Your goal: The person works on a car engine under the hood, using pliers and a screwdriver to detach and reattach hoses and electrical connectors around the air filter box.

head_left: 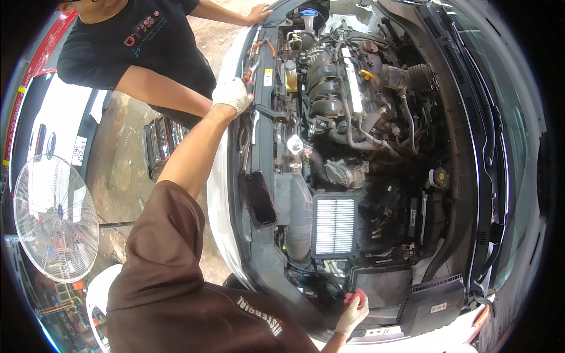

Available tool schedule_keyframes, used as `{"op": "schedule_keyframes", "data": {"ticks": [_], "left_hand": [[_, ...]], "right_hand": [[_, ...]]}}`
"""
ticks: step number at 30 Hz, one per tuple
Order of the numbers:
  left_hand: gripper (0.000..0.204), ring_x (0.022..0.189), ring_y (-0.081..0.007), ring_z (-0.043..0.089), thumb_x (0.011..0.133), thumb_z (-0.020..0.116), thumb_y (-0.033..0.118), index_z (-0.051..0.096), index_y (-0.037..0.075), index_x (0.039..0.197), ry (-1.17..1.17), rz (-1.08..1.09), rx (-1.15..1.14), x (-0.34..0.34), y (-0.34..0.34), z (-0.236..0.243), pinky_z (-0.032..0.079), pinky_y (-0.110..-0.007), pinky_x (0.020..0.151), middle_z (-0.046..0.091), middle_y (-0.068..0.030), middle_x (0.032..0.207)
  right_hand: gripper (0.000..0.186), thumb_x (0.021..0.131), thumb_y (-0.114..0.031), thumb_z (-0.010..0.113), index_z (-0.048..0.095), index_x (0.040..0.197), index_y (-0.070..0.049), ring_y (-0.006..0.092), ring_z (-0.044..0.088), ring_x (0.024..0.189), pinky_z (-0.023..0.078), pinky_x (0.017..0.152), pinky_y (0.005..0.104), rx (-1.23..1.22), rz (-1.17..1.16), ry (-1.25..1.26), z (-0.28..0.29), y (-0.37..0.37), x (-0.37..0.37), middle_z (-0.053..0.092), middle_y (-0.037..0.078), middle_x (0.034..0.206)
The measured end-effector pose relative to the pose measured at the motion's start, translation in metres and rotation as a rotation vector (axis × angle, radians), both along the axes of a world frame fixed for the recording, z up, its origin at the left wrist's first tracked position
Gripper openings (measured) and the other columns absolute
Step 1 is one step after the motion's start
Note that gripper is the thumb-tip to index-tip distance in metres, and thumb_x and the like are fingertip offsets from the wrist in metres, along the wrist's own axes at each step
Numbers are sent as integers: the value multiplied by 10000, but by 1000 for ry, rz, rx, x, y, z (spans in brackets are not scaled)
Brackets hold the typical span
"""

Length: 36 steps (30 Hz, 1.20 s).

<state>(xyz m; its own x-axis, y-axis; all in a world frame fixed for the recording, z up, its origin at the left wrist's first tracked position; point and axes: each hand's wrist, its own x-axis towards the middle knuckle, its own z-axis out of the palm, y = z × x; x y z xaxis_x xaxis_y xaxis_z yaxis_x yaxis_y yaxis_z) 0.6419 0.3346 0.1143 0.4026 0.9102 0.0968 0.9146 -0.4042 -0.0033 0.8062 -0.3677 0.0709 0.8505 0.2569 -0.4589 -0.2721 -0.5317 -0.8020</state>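
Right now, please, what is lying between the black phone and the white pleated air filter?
In the head view, a dark grey plastic duct lies between the black phone and the white pleated air filter.

Red-and-metallic tool [253,66] lying lengthwise along dark front panel [264,144]; dark boxy housing [382,283] near white pleated filter [335,226].
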Motion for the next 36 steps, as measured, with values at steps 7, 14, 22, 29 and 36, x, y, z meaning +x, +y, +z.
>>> {"op": "schedule_keyframes", "data": {"ticks": [7,14,22,29,36], "left_hand": [[520,1056,-468,751,1013,600,470,755,2,1179,-114,28,-202,-19,-64,35,580,-528,978,771,-293,1110],[337,1008,-422,788,935,661,259,805,13,1114,130,-102,-354,-34,-117,-8,616,-475,922,804,-243,1081],[365,998,-423,797,947,580,245,843,13,1047,72,-43,-269,-14,-105,-18,616,-506,913,805,-256,1037],[488,950,-407,789,937,600,411,839,-11,996,7,-5,-466,-43,-111,21,600,-482,926,804,-247,964],[415,746,-351,738,944,600,347,733,-42,891,-380,-9,-406,-106,-161,63,563,-473,792,718,-222,759]], "right_hand": [[297,1115,-139,577,692,1327,35,105,614,730,502,670,241,10,-42,16,-1,-1,0,736,91,929],[299,1113,-121,564,695,1324,46,116,622,734,511,687,257,11,-51,35,10,5,-1,749,107,944],[300,1108,-124,568,703,1322,38,115,633,736,503,679,273,2,-74,49,15,3,-1,767,104,941],[297,1110,-142,581,707,1310,39,104,616,728,494,673,262,64,-60,34,10,-3,-2,757,90,930],[295,1108,-137,590,705,1307,47,99,617,732,499,664,262,123,-36,28,6,-3,-4,751,82,921]]}}
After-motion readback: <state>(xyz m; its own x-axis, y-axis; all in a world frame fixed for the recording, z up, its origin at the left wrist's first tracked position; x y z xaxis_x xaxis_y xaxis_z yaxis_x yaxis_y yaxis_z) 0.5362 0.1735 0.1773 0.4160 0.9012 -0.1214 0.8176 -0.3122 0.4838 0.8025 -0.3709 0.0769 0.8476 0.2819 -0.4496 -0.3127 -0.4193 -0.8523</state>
